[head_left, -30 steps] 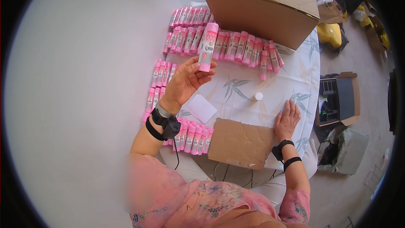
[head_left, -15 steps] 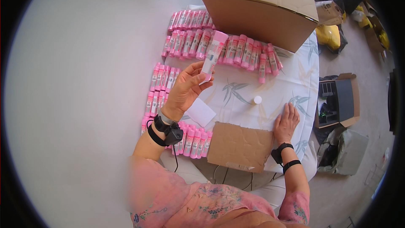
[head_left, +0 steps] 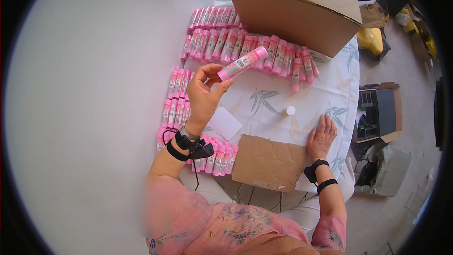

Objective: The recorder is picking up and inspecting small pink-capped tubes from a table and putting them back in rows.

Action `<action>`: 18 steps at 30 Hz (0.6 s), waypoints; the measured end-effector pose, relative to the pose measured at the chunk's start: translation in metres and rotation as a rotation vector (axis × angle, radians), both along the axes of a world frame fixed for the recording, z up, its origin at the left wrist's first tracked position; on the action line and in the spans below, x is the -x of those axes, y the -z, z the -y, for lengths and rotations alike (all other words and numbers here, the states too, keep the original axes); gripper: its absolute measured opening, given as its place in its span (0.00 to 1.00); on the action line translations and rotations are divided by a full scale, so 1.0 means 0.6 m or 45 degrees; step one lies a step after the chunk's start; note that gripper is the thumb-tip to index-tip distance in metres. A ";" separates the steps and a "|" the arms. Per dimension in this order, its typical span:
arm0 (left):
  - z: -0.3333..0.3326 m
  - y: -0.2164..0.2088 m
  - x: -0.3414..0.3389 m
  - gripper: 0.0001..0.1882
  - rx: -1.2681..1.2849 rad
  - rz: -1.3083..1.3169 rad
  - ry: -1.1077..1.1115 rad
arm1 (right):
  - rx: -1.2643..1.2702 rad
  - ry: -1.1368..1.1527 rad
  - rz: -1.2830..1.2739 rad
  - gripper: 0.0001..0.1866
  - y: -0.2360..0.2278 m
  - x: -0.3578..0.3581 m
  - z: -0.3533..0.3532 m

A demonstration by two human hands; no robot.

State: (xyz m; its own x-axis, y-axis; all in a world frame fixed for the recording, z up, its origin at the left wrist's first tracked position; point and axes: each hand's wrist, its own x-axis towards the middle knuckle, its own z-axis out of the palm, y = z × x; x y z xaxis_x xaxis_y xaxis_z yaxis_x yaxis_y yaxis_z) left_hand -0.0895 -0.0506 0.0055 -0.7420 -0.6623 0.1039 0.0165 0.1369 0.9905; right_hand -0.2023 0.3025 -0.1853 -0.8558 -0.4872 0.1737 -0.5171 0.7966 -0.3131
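Observation:
My left hand (head_left: 204,95) holds a pink tube (head_left: 242,63) by its lower end, raised above the table and tilted so its cap points up and right. My right hand (head_left: 322,137) lies flat, fingers spread, on the white leaf-patterned tablecloth (head_left: 273,99) beside a brown cardboard sheet (head_left: 268,162). A small white cap (head_left: 290,110) stands on the cloth just above the right hand. Rows of several matching pink tubes (head_left: 245,49) lie along the back, with more pink tubes (head_left: 177,104) down the left side.
A large closed cardboard box (head_left: 302,7) stands at the back of the table. A white paper square (head_left: 225,123) lies near my left wrist. On the floor to the right are an open carton (head_left: 380,113), bags and yellow items (head_left: 370,40).
My left hand has tipped the pink tube from nearly upright to slanted right and shifted it slightly lower. My right hand has stayed flat on the cloth.

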 end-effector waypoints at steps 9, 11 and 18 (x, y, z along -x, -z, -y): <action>0.011 -0.011 -0.004 0.19 1.420 -0.154 -0.036 | 0.014 -0.013 -0.006 0.31 -0.002 -0.001 0.002; 0.012 -0.011 -0.004 0.19 1.451 -0.170 -0.034 | 0.014 -0.012 -0.002 0.31 -0.002 -0.001 0.003; 0.016 -0.009 -0.006 0.20 1.481 -0.225 -0.033 | 0.019 -0.008 0.005 0.31 -0.002 -0.002 0.004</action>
State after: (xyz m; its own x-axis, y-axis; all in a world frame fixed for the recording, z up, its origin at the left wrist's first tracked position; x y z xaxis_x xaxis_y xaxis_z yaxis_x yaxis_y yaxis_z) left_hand -0.0860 -0.0600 0.0106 -0.6445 -0.1154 0.7558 0.1250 0.9593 0.2530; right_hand -0.2014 0.3003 -0.1843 -0.8534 -0.4900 0.1776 -0.5208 0.7885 -0.3272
